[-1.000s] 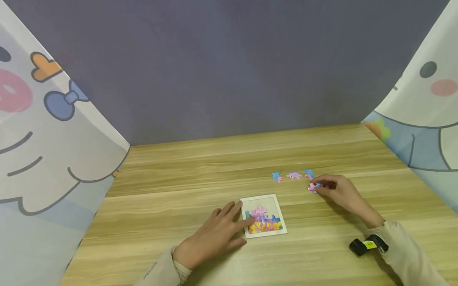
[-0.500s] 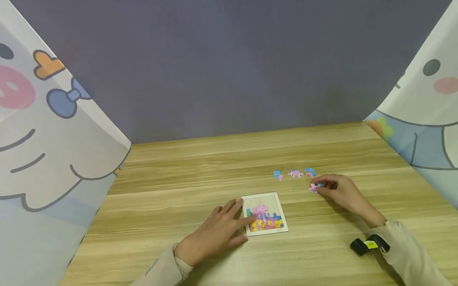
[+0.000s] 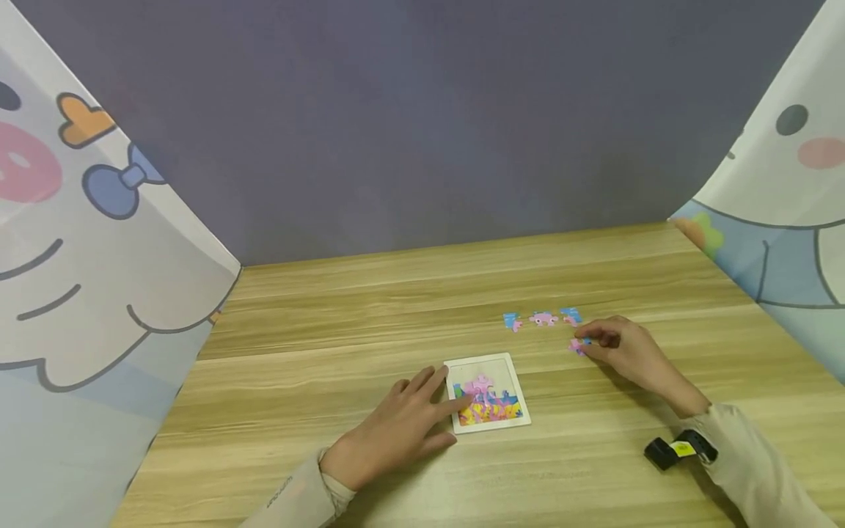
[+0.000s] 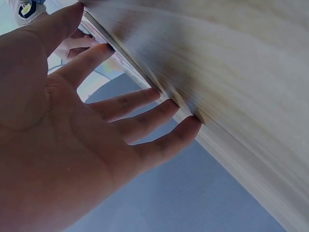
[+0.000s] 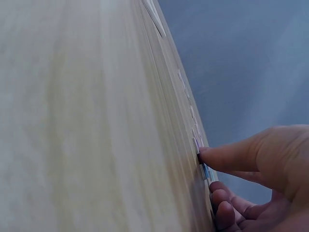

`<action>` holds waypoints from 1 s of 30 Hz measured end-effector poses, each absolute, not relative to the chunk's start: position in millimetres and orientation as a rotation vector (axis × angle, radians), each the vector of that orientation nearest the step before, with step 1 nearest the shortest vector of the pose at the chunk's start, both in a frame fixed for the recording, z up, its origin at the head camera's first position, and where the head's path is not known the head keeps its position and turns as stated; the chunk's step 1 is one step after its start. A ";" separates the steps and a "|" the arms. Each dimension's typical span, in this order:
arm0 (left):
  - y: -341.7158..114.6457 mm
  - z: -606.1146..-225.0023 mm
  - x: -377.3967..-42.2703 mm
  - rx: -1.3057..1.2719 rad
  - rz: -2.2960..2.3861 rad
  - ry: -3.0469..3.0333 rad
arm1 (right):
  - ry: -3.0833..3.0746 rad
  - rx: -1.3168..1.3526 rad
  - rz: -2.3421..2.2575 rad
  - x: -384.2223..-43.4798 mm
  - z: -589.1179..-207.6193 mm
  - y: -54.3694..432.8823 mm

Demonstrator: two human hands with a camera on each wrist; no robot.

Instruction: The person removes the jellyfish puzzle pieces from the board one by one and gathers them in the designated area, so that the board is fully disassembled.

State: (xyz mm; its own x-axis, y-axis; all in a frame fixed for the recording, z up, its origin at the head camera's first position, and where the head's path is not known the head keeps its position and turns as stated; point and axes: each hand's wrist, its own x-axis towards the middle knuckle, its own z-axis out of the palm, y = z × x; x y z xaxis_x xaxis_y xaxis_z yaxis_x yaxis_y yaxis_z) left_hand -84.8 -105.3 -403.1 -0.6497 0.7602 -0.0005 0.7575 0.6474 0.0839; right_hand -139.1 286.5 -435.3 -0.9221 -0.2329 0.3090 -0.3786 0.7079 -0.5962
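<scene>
In the head view my left hand point(image 3: 392, 433) lies with fingers spread at the left side of a square white puzzle frame point(image 3: 519, 389). Its index fingertip rests on the joined pink, blue and yellow pieces point(image 3: 490, 412) in the lower part of that frame; bare backing shows above them. In the left wrist view the other fingertips point(image 4: 190, 124) reach the tabletop. To the right, my right hand point(image 3: 634, 356) pinches a pink and blue puzzle piece point(image 3: 576, 346) between thumb and fingers, low over the table. Part of this piece is hidden by the fingers.
Three loose pieces lie in a row just behind: a blue and pink one point(image 3: 510, 320), a pink one with eyes point(image 3: 543, 319) and another blue one point(image 3: 571, 314). A grey panel point(image 3: 422, 132) rises at the table's back, with printed cartoon panels point(image 3: 99, 293) at both sides.
</scene>
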 end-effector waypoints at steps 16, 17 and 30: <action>-104.2 -404.1 -85.8 1.294 0.081 2.813 | -2.654 0.460 1.160 -135.9 -435.0 291.5; -103.8 -404.0 -86.0 1.294 0.082 2.813 | -2.655 0.450 1.159 -135.2 -433.9 291.3; -103.9 -407.1 -87.4 1.299 0.133 2.852 | -2.666 0.461 1.082 -135.3 -414.4 255.3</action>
